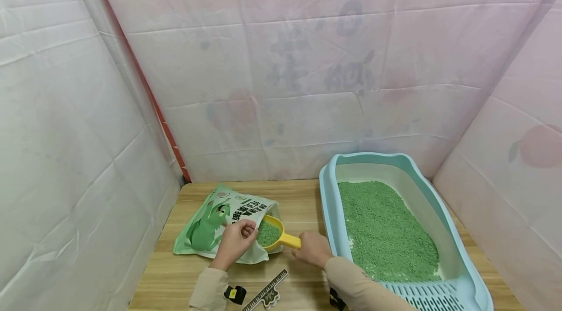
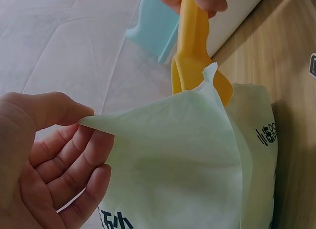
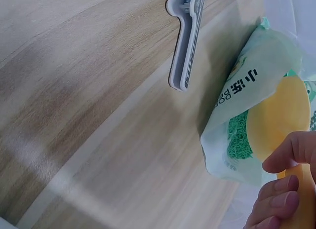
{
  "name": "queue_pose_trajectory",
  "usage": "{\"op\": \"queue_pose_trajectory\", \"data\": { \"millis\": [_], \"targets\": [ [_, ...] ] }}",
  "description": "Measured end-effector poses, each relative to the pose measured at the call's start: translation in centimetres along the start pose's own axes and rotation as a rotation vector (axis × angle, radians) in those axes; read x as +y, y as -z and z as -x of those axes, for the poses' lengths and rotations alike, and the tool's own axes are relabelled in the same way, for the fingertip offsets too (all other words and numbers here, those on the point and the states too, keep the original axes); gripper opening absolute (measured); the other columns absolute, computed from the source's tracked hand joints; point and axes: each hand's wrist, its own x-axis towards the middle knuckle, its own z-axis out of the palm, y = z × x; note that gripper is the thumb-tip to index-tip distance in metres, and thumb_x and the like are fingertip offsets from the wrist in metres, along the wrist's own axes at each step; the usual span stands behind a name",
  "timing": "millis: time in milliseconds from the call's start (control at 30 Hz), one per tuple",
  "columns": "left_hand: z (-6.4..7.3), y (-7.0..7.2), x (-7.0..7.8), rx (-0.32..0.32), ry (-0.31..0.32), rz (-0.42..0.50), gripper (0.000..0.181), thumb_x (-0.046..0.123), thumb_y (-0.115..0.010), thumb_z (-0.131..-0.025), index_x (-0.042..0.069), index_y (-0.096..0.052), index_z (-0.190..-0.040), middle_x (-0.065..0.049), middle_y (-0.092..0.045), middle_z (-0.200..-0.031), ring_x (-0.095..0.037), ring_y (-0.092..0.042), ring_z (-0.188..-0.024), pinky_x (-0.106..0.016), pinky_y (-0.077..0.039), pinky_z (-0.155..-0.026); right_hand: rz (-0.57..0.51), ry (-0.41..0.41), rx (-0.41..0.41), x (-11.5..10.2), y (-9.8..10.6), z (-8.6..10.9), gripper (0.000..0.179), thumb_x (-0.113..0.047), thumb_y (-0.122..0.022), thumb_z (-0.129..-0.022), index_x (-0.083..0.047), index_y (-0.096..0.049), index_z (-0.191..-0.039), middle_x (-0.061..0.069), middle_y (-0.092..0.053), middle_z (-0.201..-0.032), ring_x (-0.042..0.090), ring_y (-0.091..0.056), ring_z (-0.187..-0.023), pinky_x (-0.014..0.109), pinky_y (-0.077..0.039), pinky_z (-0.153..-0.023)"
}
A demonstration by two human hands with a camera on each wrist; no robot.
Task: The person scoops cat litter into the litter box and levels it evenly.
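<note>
A green and white bag of cat litter (image 1: 204, 230) lies on the table, its mouth facing right. My left hand (image 1: 239, 237) pinches the upper edge of that mouth between thumb and fingers; in the left wrist view the pulled corner (image 2: 101, 123) shows in its grip. My right hand (image 1: 312, 249) grips the handle of a yellow scoop (image 1: 291, 241). The scoop's bowl sits in the bag's opening, filled with green pellets (image 1: 269, 234). More pellets (image 3: 239, 137) show inside the bag in the right wrist view.
To the right stands a blue litter box (image 1: 329, 204) with green litter (image 1: 386, 233) spread inside and a slotted front (image 1: 428, 295). A ruler-patterned clip (image 1: 265, 291) lies in front of the bag. White and pink sheeting (image 1: 281, 121) walls the wooden table.
</note>
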Motion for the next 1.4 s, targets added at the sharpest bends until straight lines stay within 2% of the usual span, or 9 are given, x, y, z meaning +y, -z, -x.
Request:
{"op": "queue_pose_trajectory", "data": {
  "millis": [267,733,1400],
  "targets": [
    [0.0,0.0,-0.1,0.007,-0.019,-0.004,0.004,0.01,-0.068,-0.086,0.008,-0.069,-0.089,0.0,-0.068,-0.076,0.004,-0.054,-0.064,-0.016,-0.05,-0.062,-0.023,0.027,0.055,0.5,0.8,0.3,0.027,-0.027,-0.075,-0.069,-0.011,-0.055,-0.064,-0.004,-0.045,-0.056,0.01,-0.038,-0.049,0.024,-0.031,-0.045],
    [-0.1,-0.1,-0.2,0.012,-0.014,0.003,0.004,0.01,-0.068,-0.085,0.008,-0.069,-0.089,0.001,-0.067,-0.076,0.005,-0.053,-0.063,-0.016,-0.049,-0.062,0.021,-0.047,0.002,0.9,2.1,0.8,0.027,-0.03,-0.076,-0.072,-0.011,-0.057,-0.067,-0.003,-0.048,-0.059,0.012,-0.041,-0.052,0.024,-0.033,-0.047],
    [0.0,0.1,-0.1,0.001,-0.001,0.013,0.004,0.009,-0.068,-0.085,0.007,-0.069,-0.089,0.0,-0.068,-0.077,0.004,-0.054,-0.064,-0.016,-0.05,-0.063,0.029,-0.032,0.016,1.6,3.6,2.6,0.026,-0.026,-0.075,-0.069,-0.013,-0.053,-0.062,-0.003,-0.045,-0.056,0.011,-0.038,-0.051,0.023,-0.029,-0.045]
  ]
}}
